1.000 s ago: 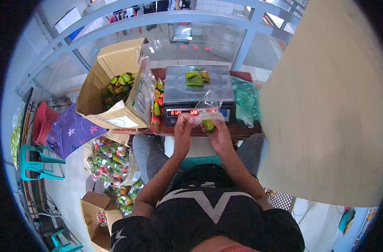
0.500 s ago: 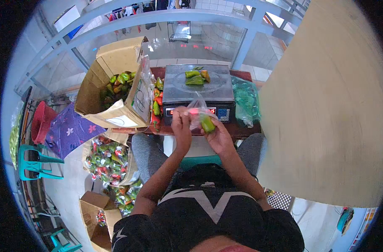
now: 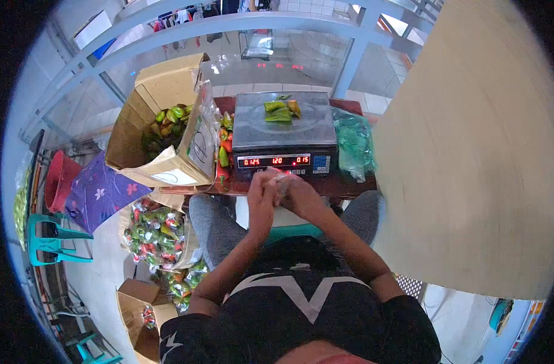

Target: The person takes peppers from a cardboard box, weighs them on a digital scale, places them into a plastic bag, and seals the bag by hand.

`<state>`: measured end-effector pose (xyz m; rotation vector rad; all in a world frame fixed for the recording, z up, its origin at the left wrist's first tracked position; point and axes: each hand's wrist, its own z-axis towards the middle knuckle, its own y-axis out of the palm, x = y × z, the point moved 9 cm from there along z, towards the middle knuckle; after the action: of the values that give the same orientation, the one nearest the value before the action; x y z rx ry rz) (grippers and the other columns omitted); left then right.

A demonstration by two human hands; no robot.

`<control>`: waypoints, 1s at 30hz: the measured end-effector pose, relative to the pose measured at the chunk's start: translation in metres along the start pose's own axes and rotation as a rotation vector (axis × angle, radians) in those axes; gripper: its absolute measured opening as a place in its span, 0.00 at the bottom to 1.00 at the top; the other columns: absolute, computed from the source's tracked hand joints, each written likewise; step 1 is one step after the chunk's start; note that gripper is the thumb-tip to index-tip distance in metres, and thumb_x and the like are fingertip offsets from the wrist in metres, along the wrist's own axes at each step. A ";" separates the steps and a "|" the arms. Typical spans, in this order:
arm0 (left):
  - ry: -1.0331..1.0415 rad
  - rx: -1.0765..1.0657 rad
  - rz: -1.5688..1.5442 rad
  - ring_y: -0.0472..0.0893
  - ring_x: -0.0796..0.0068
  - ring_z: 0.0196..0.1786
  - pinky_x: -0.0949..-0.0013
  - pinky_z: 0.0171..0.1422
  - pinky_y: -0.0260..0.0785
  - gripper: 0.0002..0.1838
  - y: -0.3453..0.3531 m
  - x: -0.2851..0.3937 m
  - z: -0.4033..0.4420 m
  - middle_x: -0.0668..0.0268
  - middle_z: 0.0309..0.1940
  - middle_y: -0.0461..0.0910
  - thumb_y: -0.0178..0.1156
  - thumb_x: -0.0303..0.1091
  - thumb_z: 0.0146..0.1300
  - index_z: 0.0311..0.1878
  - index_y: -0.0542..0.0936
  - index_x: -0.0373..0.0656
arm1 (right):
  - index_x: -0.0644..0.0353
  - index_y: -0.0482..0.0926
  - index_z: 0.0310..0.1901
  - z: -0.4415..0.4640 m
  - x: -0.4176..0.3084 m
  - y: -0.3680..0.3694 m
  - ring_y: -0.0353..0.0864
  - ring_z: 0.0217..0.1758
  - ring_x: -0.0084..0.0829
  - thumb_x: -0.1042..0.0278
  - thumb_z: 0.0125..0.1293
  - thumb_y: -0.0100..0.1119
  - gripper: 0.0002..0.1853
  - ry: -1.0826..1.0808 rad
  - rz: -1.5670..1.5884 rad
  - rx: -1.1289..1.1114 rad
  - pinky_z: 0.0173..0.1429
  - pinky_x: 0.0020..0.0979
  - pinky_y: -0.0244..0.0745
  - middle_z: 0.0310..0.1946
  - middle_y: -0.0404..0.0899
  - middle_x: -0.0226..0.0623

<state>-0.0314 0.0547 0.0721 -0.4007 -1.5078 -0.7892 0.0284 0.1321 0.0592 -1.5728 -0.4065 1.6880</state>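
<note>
My left hand [image 3: 263,194] and my right hand [image 3: 302,198] meet in front of the scale, fingers closed on a clear plastic bag [image 3: 282,179]. Only a little of the bag shows between them; whatever is inside is hidden by my fingers. Just beyond stands the digital scale [image 3: 253,130], its red display [image 3: 276,161] lit. Several green peppers [image 3: 279,114] lie on its metal plate, along with a brownish-orange one [image 3: 294,108]. Left of the scale, red and green peppers [image 3: 223,156] are lined up beside a cardboard box.
The open cardboard box [image 3: 124,130] holds more peppers. Green plastic bags [image 3: 353,142] lie right of the scale. Bagged peppers [image 3: 158,233] fill a container by my left leg, with another box [image 3: 131,315] behind. A large beige panel [image 3: 471,170] blocks the right side.
My hands have come together and slightly nearer my body. The green pepper that showed in the bag at my right hand is now out of sight. The scale display has come into full view.
</note>
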 end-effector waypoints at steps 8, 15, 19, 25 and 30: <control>-0.188 0.176 -0.063 0.66 0.88 0.21 0.80 0.25 0.58 0.05 -0.071 -0.019 -0.004 0.76 0.21 0.68 0.50 0.35 0.72 0.41 0.72 0.47 | 0.57 0.75 0.56 0.033 -0.008 -0.011 0.75 0.57 0.46 0.65 0.61 0.60 0.20 -0.109 -0.009 -0.137 0.63 0.42 0.69 0.53 0.77 0.45; -0.194 0.220 -0.115 0.73 0.83 0.34 0.77 0.37 0.66 0.05 -0.101 -0.032 -0.002 0.69 0.37 0.80 0.50 0.37 0.72 0.43 0.72 0.47 | 0.58 0.76 0.52 0.123 0.055 -0.073 0.71 0.57 0.48 0.70 0.56 0.59 0.20 -0.094 -0.538 0.323 0.63 0.49 0.66 0.48 0.74 0.45; -0.205 0.250 -0.035 0.65 0.89 0.20 0.81 0.24 0.56 0.07 -0.107 -0.019 -0.007 0.71 0.32 0.81 0.51 0.39 0.72 0.42 0.72 0.47 | 0.57 0.74 0.52 0.159 0.096 -0.055 0.70 0.58 0.46 0.71 0.51 0.63 0.23 -0.128 -0.747 0.313 0.61 0.45 0.67 0.51 0.73 0.42; -0.264 0.238 -0.061 0.62 0.89 0.21 0.79 0.23 0.52 0.05 -0.094 -0.021 -0.005 0.78 0.22 0.67 0.50 0.37 0.72 0.42 0.73 0.48 | 0.56 0.75 0.50 0.165 0.102 -0.040 0.69 0.61 0.44 0.68 0.48 0.66 0.23 -0.067 -0.895 0.313 0.61 0.42 0.69 0.49 0.73 0.42; -0.243 0.164 -0.015 0.66 0.89 0.22 0.81 0.25 0.57 0.05 -0.087 -0.022 -0.004 0.71 0.36 0.82 0.49 0.36 0.73 0.43 0.71 0.47 | 0.59 0.73 0.49 0.174 0.119 -0.039 0.70 0.60 0.44 0.67 0.48 0.68 0.24 0.007 -0.890 0.285 0.59 0.42 0.71 0.47 0.74 0.45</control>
<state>-0.0850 -0.0038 0.0300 -0.3726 -1.7898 -0.6394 -0.1158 0.2894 0.0351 -0.9567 -0.6983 0.9861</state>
